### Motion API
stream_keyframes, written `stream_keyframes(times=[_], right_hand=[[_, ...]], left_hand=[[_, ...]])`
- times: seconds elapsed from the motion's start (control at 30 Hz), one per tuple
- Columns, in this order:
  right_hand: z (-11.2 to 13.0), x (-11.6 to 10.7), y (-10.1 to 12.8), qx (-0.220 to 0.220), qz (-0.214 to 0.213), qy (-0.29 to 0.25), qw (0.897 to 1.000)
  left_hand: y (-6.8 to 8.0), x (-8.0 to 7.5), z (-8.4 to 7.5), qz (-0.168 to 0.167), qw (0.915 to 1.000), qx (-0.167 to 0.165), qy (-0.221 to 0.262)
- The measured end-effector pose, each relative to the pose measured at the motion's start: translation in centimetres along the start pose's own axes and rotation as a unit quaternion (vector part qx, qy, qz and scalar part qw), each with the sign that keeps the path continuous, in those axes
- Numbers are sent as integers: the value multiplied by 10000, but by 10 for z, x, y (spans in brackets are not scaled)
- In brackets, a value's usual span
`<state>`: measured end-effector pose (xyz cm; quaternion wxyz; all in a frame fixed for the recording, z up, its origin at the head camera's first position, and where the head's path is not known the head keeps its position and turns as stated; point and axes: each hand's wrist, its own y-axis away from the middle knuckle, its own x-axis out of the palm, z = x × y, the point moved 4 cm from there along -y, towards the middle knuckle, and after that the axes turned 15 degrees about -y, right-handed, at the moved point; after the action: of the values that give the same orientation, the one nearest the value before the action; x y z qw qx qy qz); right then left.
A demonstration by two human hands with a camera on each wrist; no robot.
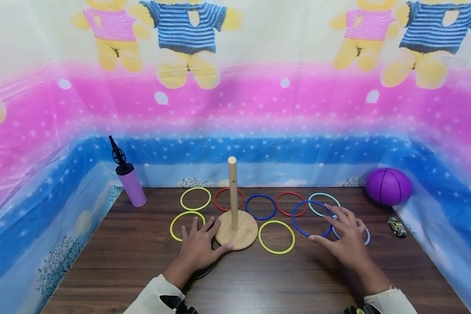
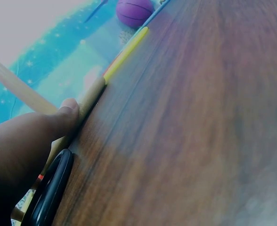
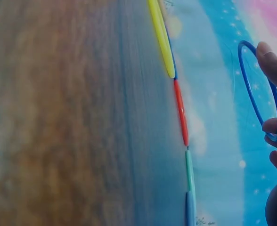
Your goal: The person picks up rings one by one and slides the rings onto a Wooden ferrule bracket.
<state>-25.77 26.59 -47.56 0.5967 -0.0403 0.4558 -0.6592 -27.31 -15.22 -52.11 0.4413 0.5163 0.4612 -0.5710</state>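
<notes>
A wooden peg stands upright on a round wooden base near the table's middle. My left hand rests at the base's left side, fingers spread and thumb on its front edge. Partly hidden beneath that hand lies a black ring. On the right, my right hand pinches a blue ring between thumb and fingers; the right wrist view has this ring raised off the table. Below the right hand, a pale blue ring is partly covered.
Yellow rings, red rings, another blue ring and a turquoise ring lie around the base. A purple pump stands at back left. Over on the right are a purple ball and a toy car.
</notes>
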Motion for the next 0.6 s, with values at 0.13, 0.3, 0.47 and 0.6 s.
stream_keyframes(times=[0.13,0.3,0.47,0.6], right_hand=[[2,2,-5,115,-28,-148,9998],[5,6,-10,176,-139,-356,9991],[15,10,-20,293,-228,-552,9978],[25,12,-29,538,-364,-796,9947]], left_hand=[[-1,1,0,27,10000,-15,0],[-2,1,0,44,10000,24,29],[-2,2,0,40,10000,26,33],[-2,1,1,42,10000,5,46]])
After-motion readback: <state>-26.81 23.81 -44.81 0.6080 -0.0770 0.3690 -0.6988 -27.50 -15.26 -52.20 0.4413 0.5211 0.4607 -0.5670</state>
